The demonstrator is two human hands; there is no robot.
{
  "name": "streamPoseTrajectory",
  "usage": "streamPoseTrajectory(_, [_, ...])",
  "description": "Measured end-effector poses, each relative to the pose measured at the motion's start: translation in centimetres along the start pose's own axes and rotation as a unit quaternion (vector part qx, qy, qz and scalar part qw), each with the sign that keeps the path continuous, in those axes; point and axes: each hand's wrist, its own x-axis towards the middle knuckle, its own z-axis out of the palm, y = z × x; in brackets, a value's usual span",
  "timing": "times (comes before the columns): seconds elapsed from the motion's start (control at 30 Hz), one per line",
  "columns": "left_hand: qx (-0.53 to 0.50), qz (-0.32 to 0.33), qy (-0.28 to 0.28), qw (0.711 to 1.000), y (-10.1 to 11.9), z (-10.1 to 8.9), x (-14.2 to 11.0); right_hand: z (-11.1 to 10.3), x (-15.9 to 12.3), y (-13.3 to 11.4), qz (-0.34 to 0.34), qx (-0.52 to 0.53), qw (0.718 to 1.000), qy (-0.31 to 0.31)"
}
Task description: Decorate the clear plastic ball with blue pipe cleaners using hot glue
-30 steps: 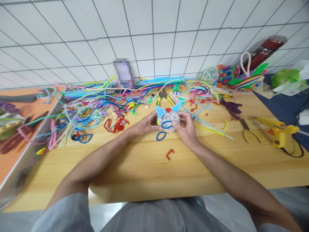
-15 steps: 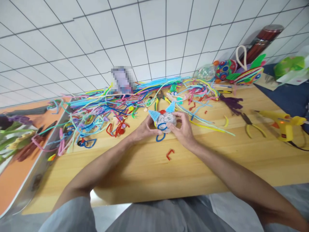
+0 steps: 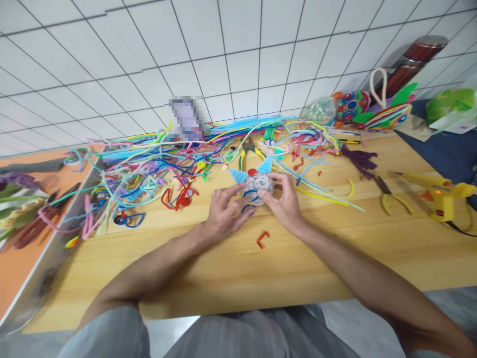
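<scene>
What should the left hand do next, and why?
Perhaps gently press the upper blue loop against the speckled ball with the left hand: that hand is right beside the loop, while the right hand holds the ball from the other side.

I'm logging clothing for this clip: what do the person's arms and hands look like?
The left hand and right hand are ungloved, with no watch or bracelet showing at either wrist. The short left sleeve is grey, leaving the forearm bare.
</scene>
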Motion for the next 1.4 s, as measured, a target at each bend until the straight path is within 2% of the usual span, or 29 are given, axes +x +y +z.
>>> streamPoseTrajectory(0.1, [0.007, 0.009, -0.043, 0.999, 0.1, 1.0, 0.2, 0.0, -0.2, -0.1, -0.015, -0.002, 1.000, -0.002])
streamPoseTrajectory(0.17, [-0.002, 0.004, -0.051, 0.999, -0.2, 1.4, 0.3, 0.0, -0.2, -0.2, -0.020, -0.007, 1.000, -0.005])
streamPoseTrajectory(0.6, [-0.071, -0.008, -0.028, 0.997, -1.0, 1.6, 0.6, -0.2, -0.3, 0.0, -0.001, 0.025, 1.000, -0.015])
streamPoseTrajectory(0.7, [-0.076, -0.007, -0.028, 0.997, -1.1, 1.7, 0.6, -1.0, 0.3, -0.2, 0.013, 0.022, 1.000, -0.003])
streamPoseTrajectory(0.77, [-0.078, -0.009, -0.028, 0.997, -1.3, 1.7, 0.4, -2.2, 1.3, -0.3, 0.027, 0.006, 1.000, 0.006])
streamPoseTrajectory(0.83, [-0.079, -0.012, -0.030, 0.996, -1.4, 1.8, 0.3, -4.2, 2.4, -0.5, 0.052, -0.014, 0.999, 0.001])
streamPoseTrajectory(0.93, [-0.082, -0.017, -0.033, 0.996, -1.5, 1.9, 0.0, -8.3, 3.2, -1.2, 0.103, -0.022, 0.994, -0.022])
streamPoseTrajectory(1.03, [-0.078, -0.027, -0.020, 0.996, -1.6, 1.8, -0.1, -13.3, 1.5, -1.7, 0.137, -0.028, 0.990, -0.014])
streamPoseTrajectory(1.1, [-0.081, -0.020, -0.012, 0.996, -1.8, 1.8, -0.1, -16.9, -0.8, -1.5, 0.155, -0.056, 0.986, 0.039])
streamPoseTrajectory(1.17, [-0.081, -0.011, -0.009, 0.997, -2.0, 1.8, 0.0, -20.6, -3.1, -0.8, 0.170, -0.106, 0.970, 0.138])
streamPoseTrajectory(1.23, [-0.083, -0.008, -0.008, 0.996, -1.9, 1.8, 0.1, -24.3, -4.7, 0.2, 0.185, -0.176, 0.929, 0.269])
streamPoseTrajectory(1.3, [-0.081, -0.009, -0.013, 0.997, -1.6, 1.6, 0.2, -27.5, -5.0, 1.4, 0.219, -0.254, 0.867, 0.369])
streamPoseTrajectory(1.33, [-0.077, -0.013, -0.011, 0.997, -1.5, 1.6, 0.3, -28.9, -4.6, 2.2, 0.249, -0.298, 0.839, 0.382])
streamPoseTrajectory(1.4, [-0.071, -0.013, -0.020, 0.997, -1.3, 1.6, 0.3, -31.1, -3.1, 3.9, 0.273, -0.399, 0.794, 0.367])
